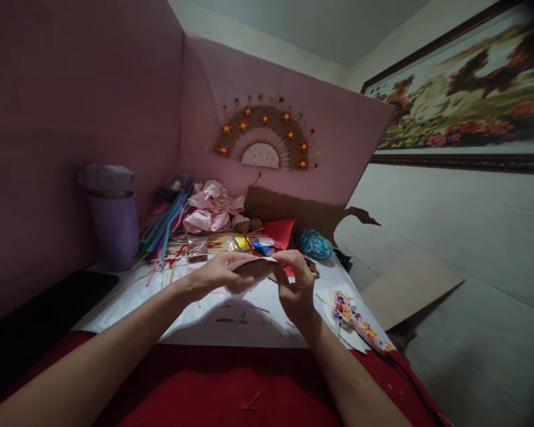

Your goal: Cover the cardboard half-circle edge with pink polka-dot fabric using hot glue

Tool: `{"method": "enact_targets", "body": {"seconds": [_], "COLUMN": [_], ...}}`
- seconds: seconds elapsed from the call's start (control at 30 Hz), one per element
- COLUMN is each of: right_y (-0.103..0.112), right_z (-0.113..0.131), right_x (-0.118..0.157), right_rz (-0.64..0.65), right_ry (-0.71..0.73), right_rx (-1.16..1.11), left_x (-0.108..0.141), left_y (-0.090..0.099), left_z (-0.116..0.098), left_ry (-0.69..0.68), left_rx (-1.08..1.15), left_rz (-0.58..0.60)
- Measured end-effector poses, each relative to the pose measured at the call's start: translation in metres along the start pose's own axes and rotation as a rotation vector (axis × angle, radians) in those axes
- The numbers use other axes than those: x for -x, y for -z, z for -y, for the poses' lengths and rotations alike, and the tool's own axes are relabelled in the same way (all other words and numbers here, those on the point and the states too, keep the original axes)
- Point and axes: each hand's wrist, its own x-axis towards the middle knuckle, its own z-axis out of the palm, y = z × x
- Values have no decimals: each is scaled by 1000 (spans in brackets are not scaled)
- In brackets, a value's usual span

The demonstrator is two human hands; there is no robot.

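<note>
Over the white sheet [182, 329] I hold up a small piece of brown cardboard [257, 270] with a pale pink cloth edge. My left hand [220, 274] is closed on its left end, thumb below and fingers behind. At the right end, the fingers of my right hand [297, 287] pinch the same piece near its top corner. Just behind my hands lie small plastic packets [267, 244], a sheet of red paper [278, 231] and a ball of blue yarn [314, 244]. To the right rests a flower-patterned glue gun [360, 323] with a cord.
A purple tumbler [115, 222] stands at the left, beside pipe cleaners [164, 216] and bunched pink cloth [213, 207]. Thin sticks [182, 245] lie across the back. Torn cardboard [293, 204] leans against a pink panel [338, 136] bearing a half-round flower decoration [264, 118].
</note>
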Motion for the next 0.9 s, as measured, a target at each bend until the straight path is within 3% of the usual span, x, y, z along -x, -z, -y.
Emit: {"method": "enact_targets", "body": {"seconds": [0.1, 0.2, 0.37, 0.67, 0.77, 0.9], "right_y": [2, 2, 1, 1, 0, -9], "right_z": [4, 6, 9, 13, 13, 6], "right_x": [-2, -3, -2, 1, 0, 3], "right_rz": [1, -1, 38, 48, -15, -105], "right_ry": [113, 176, 193, 181, 37, -378], "right_rx": [51, 113, 147, 160, 87, -130], "left_x": [1, 1, -2, -4, -3, -3], "left_y": [0, 3, 1, -8, -8, 0], "left_z": [-4, -4, 6, 11, 10, 8], "left_ry": [28, 5, -64, -136, -61, 0], "left_rx": [-55, -91, -208, -177, 9, 360], "left_rz": [-5, 63, 103, 113, 43, -205]}}
